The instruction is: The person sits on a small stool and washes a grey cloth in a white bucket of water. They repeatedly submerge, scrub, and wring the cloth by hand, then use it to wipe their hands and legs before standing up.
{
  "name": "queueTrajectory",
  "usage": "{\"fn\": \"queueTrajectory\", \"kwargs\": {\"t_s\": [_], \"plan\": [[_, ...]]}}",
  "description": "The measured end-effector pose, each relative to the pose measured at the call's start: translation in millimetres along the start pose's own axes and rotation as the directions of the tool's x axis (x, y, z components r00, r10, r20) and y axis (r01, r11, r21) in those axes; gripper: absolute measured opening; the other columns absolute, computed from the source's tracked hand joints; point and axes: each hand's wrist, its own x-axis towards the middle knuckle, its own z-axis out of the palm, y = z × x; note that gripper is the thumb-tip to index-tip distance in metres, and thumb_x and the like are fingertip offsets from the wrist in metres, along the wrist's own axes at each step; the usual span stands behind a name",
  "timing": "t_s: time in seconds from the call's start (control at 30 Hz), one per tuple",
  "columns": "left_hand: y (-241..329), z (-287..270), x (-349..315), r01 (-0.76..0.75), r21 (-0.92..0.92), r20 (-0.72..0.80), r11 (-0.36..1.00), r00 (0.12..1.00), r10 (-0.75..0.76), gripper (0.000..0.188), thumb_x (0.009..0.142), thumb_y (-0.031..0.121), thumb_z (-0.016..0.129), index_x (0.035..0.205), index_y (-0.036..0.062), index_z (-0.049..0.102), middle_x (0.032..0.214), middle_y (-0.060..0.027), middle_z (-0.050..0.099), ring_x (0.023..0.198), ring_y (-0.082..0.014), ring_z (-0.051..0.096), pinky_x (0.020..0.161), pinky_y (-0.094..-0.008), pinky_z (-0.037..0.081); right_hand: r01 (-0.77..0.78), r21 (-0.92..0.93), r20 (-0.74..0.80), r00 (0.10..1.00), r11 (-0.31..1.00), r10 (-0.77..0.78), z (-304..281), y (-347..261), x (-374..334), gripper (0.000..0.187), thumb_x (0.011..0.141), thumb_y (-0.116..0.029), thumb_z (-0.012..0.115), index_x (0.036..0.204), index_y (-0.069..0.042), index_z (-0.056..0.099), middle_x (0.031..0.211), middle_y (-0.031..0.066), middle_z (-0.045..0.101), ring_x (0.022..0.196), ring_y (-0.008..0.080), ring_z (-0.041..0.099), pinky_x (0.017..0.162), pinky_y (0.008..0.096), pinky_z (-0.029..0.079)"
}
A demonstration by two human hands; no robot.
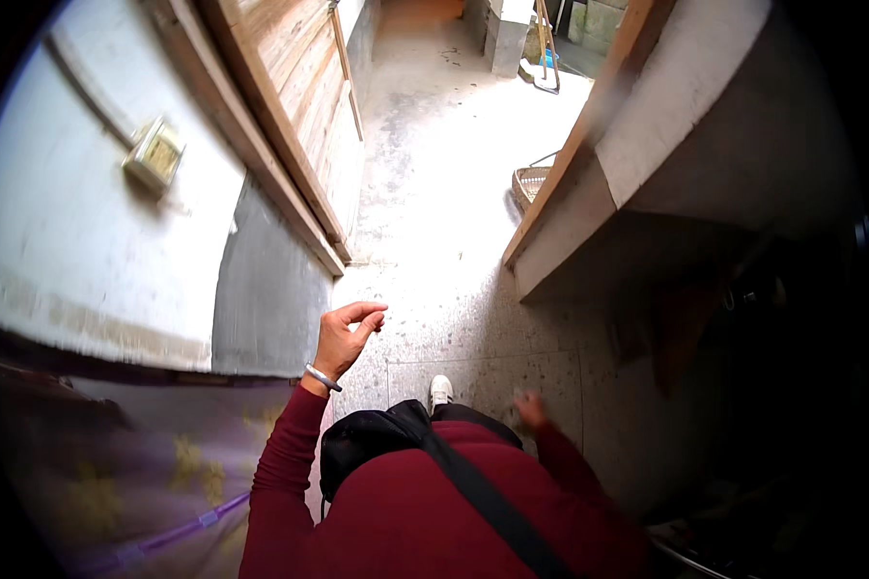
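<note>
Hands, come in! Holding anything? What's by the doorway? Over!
Left hand raised, loosely curled, nothing visible in it. Right hand lower, too blurred to tell. Black shoulder bag at waist. Wicker basket partly behind right doorframe.

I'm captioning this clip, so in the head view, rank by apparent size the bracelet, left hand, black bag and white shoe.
Largest to smallest:
1. Black bag
2. Left hand
3. White shoe and bracelet: too close to rank.

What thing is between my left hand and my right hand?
In the head view, a white shoe and speckled floor show between left hand and right hand.
</note>
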Motion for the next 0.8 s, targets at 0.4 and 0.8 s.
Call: {"fn": "queueTrajectory", "kwargs": {"t_s": [0.4,0.8], "plan": [[46.0,90.1,309.4,-0.584,-0.086,0.640,0.807,0.588,0.495,0.038,0.076,0.020,0.069,0.108,0.0038,0.057,0.094,-0.0118,0.058,0.085,-0.0262,0.058,0.076,-0.0341,0.047,0.440,0.251,-0.452,0.841,0.862,-0.298,-120.7,-493.3,384.6,0.051,0.074,-0.038,0.058,0.110,-0.001,0.059,0.105,0.0243,0.060,0.101,0.0348,0.057,0.085,0.0384,0.045],[24.2,104.6,534.8,-0.546,-0.132,0.598,0.827,0.622,0.506,0.014,0.076,0.011,0.064,0.082,0.0035,0.054,0.085,-0.0110,0.049,0.084,-0.0288,0.047,0.075,-0.0365,0.040,0.347,0.401,-0.637,0.770,0.848,-0.014,-217.8,-627.1,544.7,0.036,0.071,-0.032,0.058,0.092,-0.003,0.062,0.086,0.0213,0.063,0.083,0.0365,0.061,0.073,0.0416,0.047]]}}
